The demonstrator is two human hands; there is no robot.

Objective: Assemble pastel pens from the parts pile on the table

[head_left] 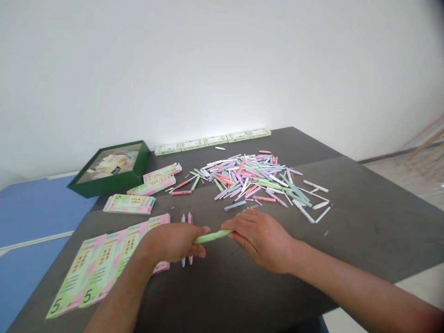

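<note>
A light green pen (212,237) is held level between my two hands above the near part of the table. My left hand (176,243) pinches its left end with thumb and fingers. The right end sits in the closed fingers of my right hand (260,236), which hide its tip. Just beyond and under my left fingers lie a blue pen (183,262) and a pink pen (190,260), side by side and partly covered. Past my right hand spreads a large heap of pastel pen parts (246,178).
Pink-green printed boxes (79,273) lie in a row at the near left, with more (130,204) behind. A green box (107,180) holding plastic bags stands at the left edge. Several pale green boxes (215,140) line the wall.
</note>
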